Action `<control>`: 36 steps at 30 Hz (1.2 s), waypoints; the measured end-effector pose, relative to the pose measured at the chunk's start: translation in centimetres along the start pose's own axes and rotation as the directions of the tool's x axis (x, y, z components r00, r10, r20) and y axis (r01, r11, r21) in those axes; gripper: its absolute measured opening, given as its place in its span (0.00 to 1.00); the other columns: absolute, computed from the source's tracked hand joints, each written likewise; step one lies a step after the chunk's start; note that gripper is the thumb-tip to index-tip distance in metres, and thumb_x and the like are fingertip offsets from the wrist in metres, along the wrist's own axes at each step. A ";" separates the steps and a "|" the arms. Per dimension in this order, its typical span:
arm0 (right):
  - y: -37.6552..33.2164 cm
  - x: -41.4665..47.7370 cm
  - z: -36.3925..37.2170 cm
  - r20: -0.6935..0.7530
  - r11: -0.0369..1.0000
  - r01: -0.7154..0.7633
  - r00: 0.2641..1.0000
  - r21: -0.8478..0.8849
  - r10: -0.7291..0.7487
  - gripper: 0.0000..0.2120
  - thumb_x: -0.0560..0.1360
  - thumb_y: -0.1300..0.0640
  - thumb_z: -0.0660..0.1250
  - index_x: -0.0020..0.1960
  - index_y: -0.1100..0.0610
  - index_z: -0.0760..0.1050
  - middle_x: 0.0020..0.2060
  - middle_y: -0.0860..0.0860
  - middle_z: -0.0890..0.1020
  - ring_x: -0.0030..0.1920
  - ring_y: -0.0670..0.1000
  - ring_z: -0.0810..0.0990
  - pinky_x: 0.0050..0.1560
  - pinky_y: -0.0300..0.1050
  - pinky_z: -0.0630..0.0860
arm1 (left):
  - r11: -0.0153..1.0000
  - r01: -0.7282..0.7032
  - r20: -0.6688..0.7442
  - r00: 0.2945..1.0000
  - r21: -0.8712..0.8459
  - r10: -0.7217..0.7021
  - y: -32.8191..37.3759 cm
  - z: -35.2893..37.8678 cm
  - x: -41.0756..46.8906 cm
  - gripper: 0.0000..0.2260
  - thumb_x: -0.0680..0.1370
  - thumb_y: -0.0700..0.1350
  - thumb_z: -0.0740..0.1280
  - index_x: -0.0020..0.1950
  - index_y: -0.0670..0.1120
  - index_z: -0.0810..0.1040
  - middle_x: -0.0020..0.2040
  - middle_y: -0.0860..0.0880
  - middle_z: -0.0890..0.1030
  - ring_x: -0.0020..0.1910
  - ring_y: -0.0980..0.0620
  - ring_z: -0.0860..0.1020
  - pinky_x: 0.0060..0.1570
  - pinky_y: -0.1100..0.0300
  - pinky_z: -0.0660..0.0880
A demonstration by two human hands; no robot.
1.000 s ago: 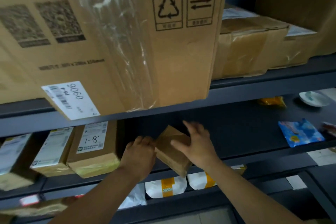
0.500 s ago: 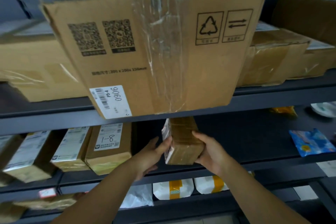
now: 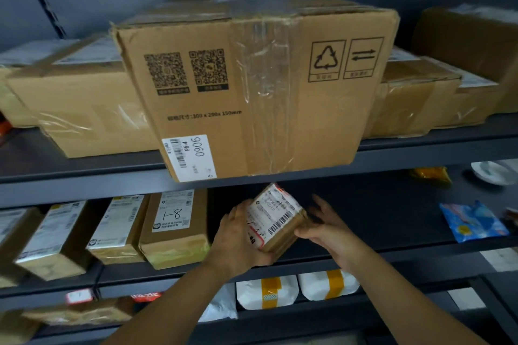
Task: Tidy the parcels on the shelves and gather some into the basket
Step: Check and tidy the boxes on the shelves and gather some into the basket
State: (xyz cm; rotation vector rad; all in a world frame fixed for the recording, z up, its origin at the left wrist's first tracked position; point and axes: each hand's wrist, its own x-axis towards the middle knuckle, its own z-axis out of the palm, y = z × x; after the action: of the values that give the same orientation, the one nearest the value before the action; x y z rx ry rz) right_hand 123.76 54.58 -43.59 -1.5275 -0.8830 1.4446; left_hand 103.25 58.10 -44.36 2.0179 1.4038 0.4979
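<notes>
The big carton (image 3: 252, 98) sits on the upper shelf (image 3: 84, 176) with its front overhanging the edge. It looks bulky enough to need both hands under the bottom corners, and its glossy tape band would probably be slick to hold. The small parcel (image 3: 276, 218) is up in the air in front of the middle shelf (image 3: 392, 232), tilted, just right of the row of standing parcels (image 3: 173, 232). It looks like a stiff, taped cardboard box and is probably light, since one hand carries most of it. It is best taken across its short cardboard sides rather than on the smooth label. The left hand (image 3: 238, 235) has its fingers wrapped around the parcel's left side and underside. The right hand (image 3: 328, 227) has its fingers spread and slack, with only the thumb touching the lower right edge. There is one big carton, at least four other cartons (image 3: 78, 109) beside it, four standing parcels, one small parcel in hand, and two white padded bags (image 3: 266, 291) on the lower shelf (image 3: 308, 316).
</notes>
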 end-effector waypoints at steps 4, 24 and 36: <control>-0.7 -0.4 0.1 0.074 0.961 0.054 0.997 -0.270 -0.035 0.58 0.61 0.72 0.76 0.76 0.39 0.48 0.76 0.45 0.54 0.73 0.50 0.60 0.70 0.52 0.63 | 0.998 -0.064 0.098 0.993 0.020 0.062 -0.8 -1.0 -0.1 0.51 0.59 0.49 0.80 0.75 0.56 0.55 0.60 0.57 0.59 0.62 0.57 0.63 0.66 0.63 0.64; 1.5 -7.3 0.5 0.044 0.868 0.089 0.996 -0.488 -0.078 0.54 0.57 0.62 0.78 0.71 0.36 0.52 0.68 0.42 0.65 0.65 0.42 0.68 0.65 0.43 0.72 | 0.928 -0.363 0.349 0.883 0.084 0.314 1.1 -4.5 -1.6 0.47 0.61 0.48 0.80 0.74 0.55 0.58 0.59 0.63 0.62 0.64 0.58 0.62 0.64 0.68 0.59; 4.5 -22.3 9.8 -0.346 0.982 -0.064 0.930 0.180 0.124 0.42 0.61 0.49 0.78 0.71 0.49 0.63 0.57 0.50 0.82 0.57 0.53 0.81 0.65 0.61 0.70 | 0.467 -0.884 0.373 0.434 0.002 0.820 0.6 -7.5 -8.1 0.43 0.64 0.46 0.77 0.74 0.53 0.58 0.70 0.61 0.59 0.69 0.65 0.50 0.67 0.75 0.45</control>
State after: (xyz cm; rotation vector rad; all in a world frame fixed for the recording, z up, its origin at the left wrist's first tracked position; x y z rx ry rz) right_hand 111.80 33.46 -38.48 -1.6531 -0.4651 1.2185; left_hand 96.09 52.46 -38.14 2.7564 0.0793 0.3957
